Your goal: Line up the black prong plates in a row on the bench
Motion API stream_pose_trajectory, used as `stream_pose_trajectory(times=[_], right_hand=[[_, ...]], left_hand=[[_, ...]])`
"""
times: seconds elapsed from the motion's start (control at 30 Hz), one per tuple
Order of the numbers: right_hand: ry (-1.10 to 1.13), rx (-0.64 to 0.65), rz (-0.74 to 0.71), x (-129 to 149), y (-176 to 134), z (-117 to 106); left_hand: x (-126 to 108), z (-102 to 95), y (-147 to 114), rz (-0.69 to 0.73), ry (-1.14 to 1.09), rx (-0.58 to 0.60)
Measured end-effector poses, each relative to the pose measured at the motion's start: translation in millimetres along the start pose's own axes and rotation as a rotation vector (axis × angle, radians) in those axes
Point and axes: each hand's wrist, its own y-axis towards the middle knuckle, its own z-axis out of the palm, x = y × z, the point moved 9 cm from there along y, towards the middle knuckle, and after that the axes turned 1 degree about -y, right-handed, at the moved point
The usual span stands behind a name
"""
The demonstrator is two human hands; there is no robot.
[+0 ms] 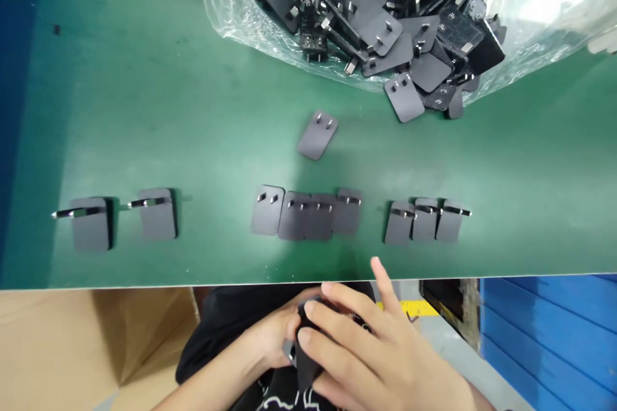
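Just below the near edge [226, 285] of the green table [202, 109], my two hands meet in front of my dark clothing [219, 324]. My right hand [376, 350] is half curled, with fingertips on a dark piece [305, 366] and the little finger stretched out toward the table. My left hand [276, 332] has hold of the same piece from the other side, its fingers mostly hidden. What shows of the piece runs from beneath my fingertips toward my body, its long axis roughly front to back; a shiny grey bit [288, 350] shows at its left.

Past the edge, a strip of green leads to four dark plates [294, 223], side by side, long axes front to back, pins [274, 199] at the far end. Right of them, across a gap, three plates [425, 226] lie close together, pins likewise far. Well to the left sit two plates [160, 221], apart from each other, with open room around both.

Beyond the four, one lone plate [315, 139] lies slanted, its pinned end pointing away and rightward. Farther out, a transparent plastic bag [225, 8] holds a heap of dark pieces [380, 29], some lying past its lip.
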Motion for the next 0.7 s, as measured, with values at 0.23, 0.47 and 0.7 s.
stream_pose_trajectory(times=[0.23, 0.47, 0.7], right_hand=[[-0.003, 0.031, -0.008, 2, -8, 16], [-0.037, -0.172, 0.089, -19, 16, -27], [-0.264, 0.001, 0.203, -49, 54, -3]], left_hand=[[-9, 14.9, 0, -0.006, -0.096, 0.054], [-19, 31.7, 2, 0.004, -0.178, 0.077], [-22, 18.3, -3, 0.035, -0.117, 0.138]])
